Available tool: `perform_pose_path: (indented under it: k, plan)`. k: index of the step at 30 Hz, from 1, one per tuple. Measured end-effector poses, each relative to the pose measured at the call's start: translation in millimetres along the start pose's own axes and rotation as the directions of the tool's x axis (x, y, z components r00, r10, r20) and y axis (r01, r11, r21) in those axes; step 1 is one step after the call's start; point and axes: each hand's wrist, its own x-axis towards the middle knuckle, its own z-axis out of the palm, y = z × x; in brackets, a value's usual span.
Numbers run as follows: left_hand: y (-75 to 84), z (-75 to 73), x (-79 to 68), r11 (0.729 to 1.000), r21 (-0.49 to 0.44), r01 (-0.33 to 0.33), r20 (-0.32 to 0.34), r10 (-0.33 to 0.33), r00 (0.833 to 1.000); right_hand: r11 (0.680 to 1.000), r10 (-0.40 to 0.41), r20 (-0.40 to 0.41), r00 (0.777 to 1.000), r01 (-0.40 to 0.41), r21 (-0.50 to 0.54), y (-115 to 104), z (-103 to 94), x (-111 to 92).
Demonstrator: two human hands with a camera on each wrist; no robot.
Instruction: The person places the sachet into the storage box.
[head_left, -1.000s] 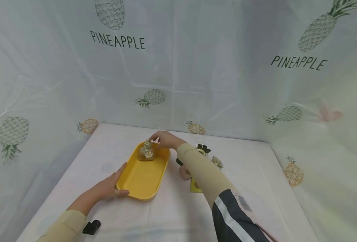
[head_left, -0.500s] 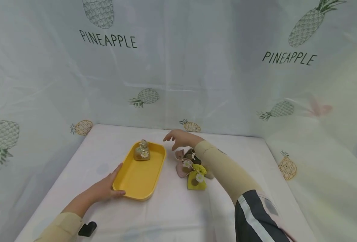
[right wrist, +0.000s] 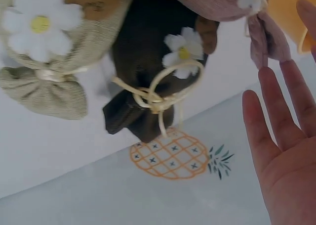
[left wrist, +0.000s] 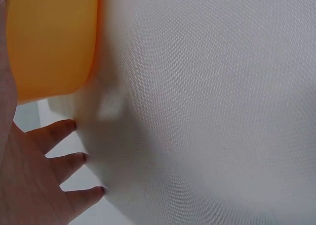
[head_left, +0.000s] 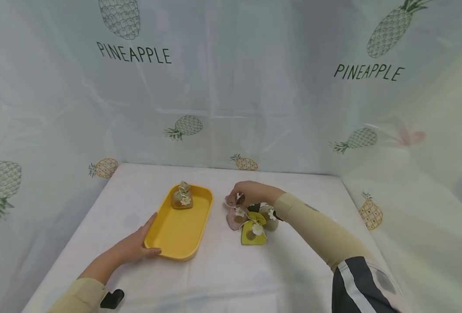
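My left hand (head_left: 131,247) rests against the left side of a yellow tray (head_left: 174,245), thumb at its near corner. The left wrist view shows three straight, spread fingers (left wrist: 64,165) below the tray. Inside the tray's far end sits a small beige-green drawstring pouch (head_left: 182,202) with a white flower. My right hand (head_left: 256,192) reaches over a pink pouch (head_left: 235,221). In the right wrist view its fingers (right wrist: 276,101) are straight at the pouch's gathered top, the thumb apart. Beside it lie a yellow-green pouch (head_left: 250,239), a black pouch (right wrist: 148,52) and a beige pouch (head_left: 271,224).
A white cloth (head_left: 223,278) covers the table. A pineapple-print curtain (head_left: 254,95) hangs behind and at both sides. A black strap piece (head_left: 112,299) shows by my left sleeve.
My right hand has left the pouch in the tray and moved right to the pink pouch. The left hand stays on the tray. The head view has shifted slightly.
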Motion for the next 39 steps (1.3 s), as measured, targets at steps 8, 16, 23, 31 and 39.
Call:
perform_pose_path:
  k: [8,16,23,31,39]
  plan:
    - [-1.9,1.5,1.3,1.0,0.007,0.005,0.004,-0.005,1.0,1.0,0.012,-0.011,1.0,-0.012,0.008,8,12.8,-33]
    - [-1.3,0.8,1.4,1.0,0.002,0.008,0.009,-0.008,1.0,0.998,0.062,0.019,0.998,-0.062,-0.002,11,28.6,-53]
    - [0.5,1.0,0.3,1.0,-0.007,0.003,0.005,-0.003,1.0,0.997,0.063,0.019,0.998,-0.062,-0.044,14,38.0,-62]
    - [-0.4,1.8,0.5,1.0,-0.008,0.004,0.006,-0.004,1.0,0.991,0.054,0.045,0.997,-0.048,-0.128,20,49.4,-60]
    - [-1.7,1.7,1.4,1.0,-0.004,0.001,0.0,-0.001,1.0,0.98,0.002,0.044,0.999,0.007,-0.198,24,56.6,-57]
